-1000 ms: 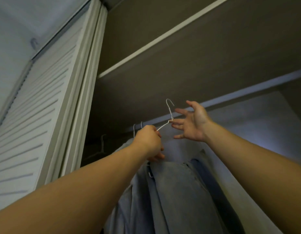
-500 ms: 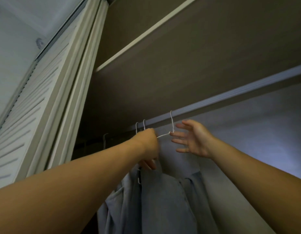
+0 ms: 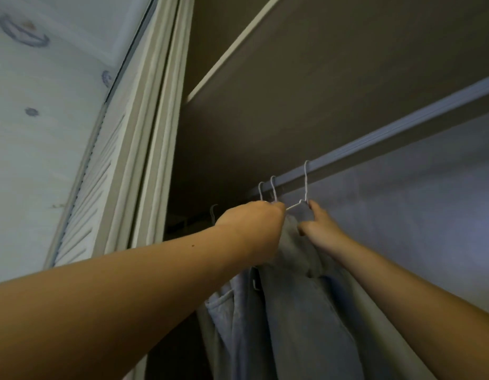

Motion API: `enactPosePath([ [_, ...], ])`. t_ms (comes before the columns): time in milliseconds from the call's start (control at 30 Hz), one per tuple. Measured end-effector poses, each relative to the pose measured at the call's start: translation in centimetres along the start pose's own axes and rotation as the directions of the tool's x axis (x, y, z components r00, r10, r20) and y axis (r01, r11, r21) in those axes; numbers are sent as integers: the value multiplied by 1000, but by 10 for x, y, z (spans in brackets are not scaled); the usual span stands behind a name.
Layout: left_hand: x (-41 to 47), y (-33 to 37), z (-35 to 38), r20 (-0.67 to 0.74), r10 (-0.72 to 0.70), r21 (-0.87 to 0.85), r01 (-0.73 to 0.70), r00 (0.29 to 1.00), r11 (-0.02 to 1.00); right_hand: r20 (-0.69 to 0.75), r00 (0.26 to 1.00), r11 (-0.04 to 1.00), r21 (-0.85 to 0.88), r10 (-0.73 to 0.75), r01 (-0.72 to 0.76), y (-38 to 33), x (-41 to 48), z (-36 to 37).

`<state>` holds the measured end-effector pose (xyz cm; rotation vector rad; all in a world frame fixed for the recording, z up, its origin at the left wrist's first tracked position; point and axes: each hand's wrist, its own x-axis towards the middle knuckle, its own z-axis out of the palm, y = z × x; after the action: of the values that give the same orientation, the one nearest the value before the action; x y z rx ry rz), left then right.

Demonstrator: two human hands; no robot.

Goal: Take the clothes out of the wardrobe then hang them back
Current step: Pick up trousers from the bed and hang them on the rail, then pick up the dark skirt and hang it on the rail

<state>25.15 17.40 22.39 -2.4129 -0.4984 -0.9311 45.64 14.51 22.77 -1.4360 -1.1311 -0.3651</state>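
A white wire hanger (image 3: 306, 185) has its hook over the wardrobe rail (image 3: 402, 133). A pale blue shirt (image 3: 301, 311) hangs from it. My left hand (image 3: 254, 226) grips the hanger's left shoulder wire and the shirt's collar. My right hand (image 3: 317, 226) reaches up from the right, its forefinger touching the base of the hook, the other fingers curled by the collar. Two more white hanger hooks (image 3: 266, 190) sit on the rail just left, above my left hand, with other pale garments (image 3: 221, 305) under them.
A shelf board (image 3: 320, 72) runs above the rail. A white louvered door (image 3: 101, 171) stands folded open at the left. Another hanger hook (image 3: 212, 212) shows in the dark far left of the rail. The rail stretches bare to the right.
The hanger rose and its hook went over the rail. My right hand went from spread fingers beside the hook to touching its base with the forefinger. My left hand kept its hold.
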Motion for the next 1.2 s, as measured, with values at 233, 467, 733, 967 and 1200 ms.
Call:
enactPosePath([
  [233,-2,-27,26,115,-88,47,84,989,995,97,995,998,-54,-28,33,18,24,37],
  [467,-24,-38,43,89,-127,63,121,988,991,111,994,994,-109,3,9,10,25,50],
  [733,-70,-47,24,-62,-106,202,116,992,972,72,996,999,-17,46,-44,-15,-13,39],
  [967,-184,-88,-10,-216,12,283,51,976,958,-114,984,980,126,-138,152,-74,-126,64],
  [1200,-377,-146,-64,-185,-234,197,270,954,943,97,878,861,-169,-469,479,-173,-300,165],
])
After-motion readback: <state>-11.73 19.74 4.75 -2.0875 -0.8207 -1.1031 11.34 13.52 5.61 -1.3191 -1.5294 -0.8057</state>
